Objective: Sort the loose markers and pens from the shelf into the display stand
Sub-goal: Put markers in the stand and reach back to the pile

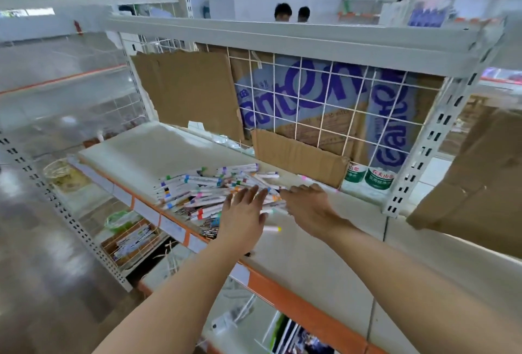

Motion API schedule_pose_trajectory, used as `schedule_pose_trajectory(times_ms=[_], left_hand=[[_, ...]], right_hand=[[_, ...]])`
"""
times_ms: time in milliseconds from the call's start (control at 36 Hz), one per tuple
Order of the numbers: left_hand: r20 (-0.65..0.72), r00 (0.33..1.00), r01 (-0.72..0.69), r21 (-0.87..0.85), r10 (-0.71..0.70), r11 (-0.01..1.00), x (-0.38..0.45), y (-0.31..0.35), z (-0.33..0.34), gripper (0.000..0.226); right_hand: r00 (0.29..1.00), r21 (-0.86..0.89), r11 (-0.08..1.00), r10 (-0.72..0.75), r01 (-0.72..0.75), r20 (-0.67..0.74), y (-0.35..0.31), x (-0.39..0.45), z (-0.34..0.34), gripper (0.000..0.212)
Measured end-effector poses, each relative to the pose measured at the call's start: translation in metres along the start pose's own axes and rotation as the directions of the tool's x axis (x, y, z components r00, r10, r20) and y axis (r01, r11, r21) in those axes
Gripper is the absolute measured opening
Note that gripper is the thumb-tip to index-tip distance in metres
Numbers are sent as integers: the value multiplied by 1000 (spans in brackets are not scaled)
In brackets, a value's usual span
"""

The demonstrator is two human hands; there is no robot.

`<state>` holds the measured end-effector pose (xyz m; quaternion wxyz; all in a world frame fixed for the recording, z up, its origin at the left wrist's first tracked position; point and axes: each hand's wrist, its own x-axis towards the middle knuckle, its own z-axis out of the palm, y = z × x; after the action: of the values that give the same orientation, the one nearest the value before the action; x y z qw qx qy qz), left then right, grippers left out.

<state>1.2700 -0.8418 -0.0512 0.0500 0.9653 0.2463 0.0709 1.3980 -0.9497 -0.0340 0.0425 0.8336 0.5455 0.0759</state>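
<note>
1. The pile of markers and pens lies loose on the white shelf, near its orange front edge. Pile serves as the landmark below.
2. The left hand lies over the pile's near right part, palm down; its fingers are straight and slightly spread, pinching nothing. Contact with the pens beneath cannot be told.
3. The right hand sits just right of the pile, palm down, fingers held together and reaching toward the pile's right end. Whether they hold a pen cannot be told.
4. One marker with a yellow cap lies apart, at the pile's near right side, between the two wrists.
5. Torn cardboard leans on the wire grid behind the pile.
6. The display stand cannot be made out.
</note>
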Motion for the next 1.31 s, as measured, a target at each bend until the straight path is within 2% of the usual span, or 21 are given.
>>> schedule_pose_trajectory(times_ms=[111, 194, 250, 333, 417, 444, 500, 556, 611, 667, 722, 833, 972, 1139, 1222, 1306], left_hand=[[-39, 999, -29, 14, 30, 999, 4, 15, -1, 41], [-62, 998, -7, -29, 5, 1000, 8, 19, -5, 31], [-78, 997, -28, -89, 21, 996, 8, 22, -7, 27], [-125, 991, -78, -234, 50, 969, 7, 29, -7, 23], [-106, 994, -82, -454, 38, 887, 9, 42, -3, 19], [-95, 994, -92, -505, 50, 858, 10, 47, -1, 17], [-84, 991, -132, -553, 103, 823, 9, 61, 2, 17], [-69, 988, -153, -581, 138, 799, 6, 74, 4, 14], [-60, 986, -158, -630, 155, 760, 1, 86, 8, 5], [-47, 988, -142, -651, 148, 745, -3, 98, 10, 8], [-51, 988, -144, -659, 147, 738, -6, 109, 12, 11], [-124, 971, -236, -647, 205, 725, -13, 134, 9, 9], [-170, 962, -271, -651, 212, 709, -27, 179, 8, 15], [-256, 938, -345, -696, 232, 629, -66, 250, 2, 17], [-296, 923, -385, -702, 246, 599, -90, 289, 1, 14], [-329, 909, -418, -716, 257, 559, -114, 325, -1, 14]], right_hand=[[998, 230, 971, 60, -62, 14, -1, -3, -17, 24], [978, 459, 864, 193, -208, 79, -1, -9, -29, 5], [955, 581, 764, 282, -281, 91, 2, -14, -33, 8], [893, 772, 531, 437, -350, 105, 6, -26, -34, 13], [839, 943, 155, 515, -294, 177, 5, -42, -33, 27], [826, 961, 72, 530, -268, 191, 4, -47, -33, 25], [792, 967, 3, 575, -254, 206, 4, -57, -32, 20], [738, 962, 26, 647, -273, 192, 7, -68, -29, 27], [670, 940, 121, 731, -320, 134, 12, -82, -25, 33], [596, 900, 204, 799, -385, 74, 18, -97, -21, 27], [517, 869, 242, 856, -432, 19, 26, -113, -19, 17], [397, 791, 298, 915, -535, -76, 42, -154, -19, 15], [320, 690, 371, 924, -622, -208, 55, -218, -21, 13], [253, 608, 465, 879, -643, -405, 69, -307, -28, 8], [224, 577, 479, 861, -662, -457, 78, -352, -35, 6], [185, 564, 465, 856, -682, -482, 90, -398, -44, 23]])
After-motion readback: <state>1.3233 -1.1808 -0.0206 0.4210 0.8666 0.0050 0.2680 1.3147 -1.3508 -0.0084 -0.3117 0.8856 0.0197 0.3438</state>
